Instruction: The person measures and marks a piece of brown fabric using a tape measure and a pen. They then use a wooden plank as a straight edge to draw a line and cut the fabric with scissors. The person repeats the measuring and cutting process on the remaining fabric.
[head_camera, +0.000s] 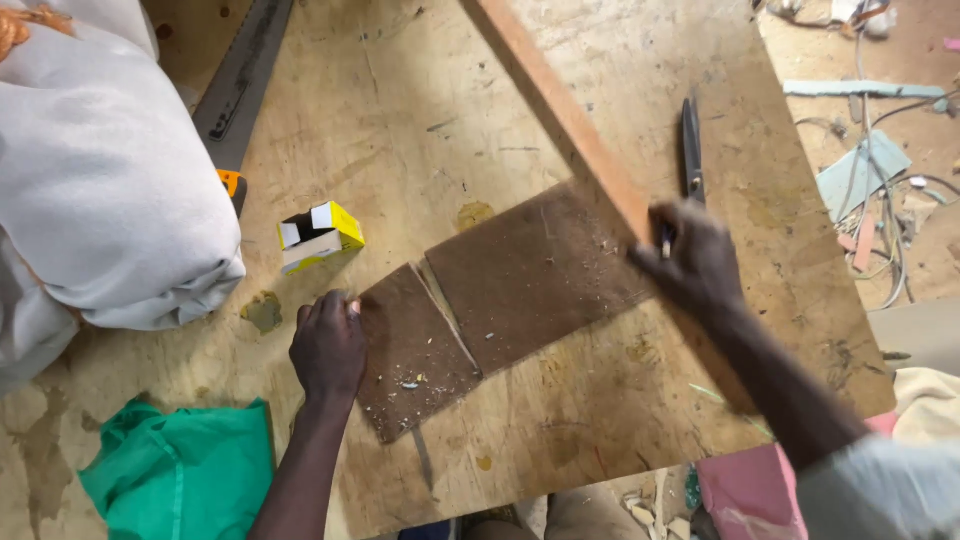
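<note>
Two dark brown flat pieces lie side by side on a plywood table (420, 120): a smaller one (410, 350) and a larger one (530, 270), with a narrow gap between them. My left hand (328, 345) rests closed on the left edge of the smaller piece. My right hand (692, 262) grips a small pencil-like tool against a long reddish wooden strip (560, 110) that runs diagonally over the larger piece's right edge. Sawdust crumbs are scattered over both pieces.
A small yellow and white box (320, 235) stands left of the pieces. Dark scissors (691, 150) lie beyond my right hand. A saw blade (240, 85), grey cloth (100, 180) and green cloth (180, 475) sit at left. Cables and scraps (870, 170) litter the floor at right.
</note>
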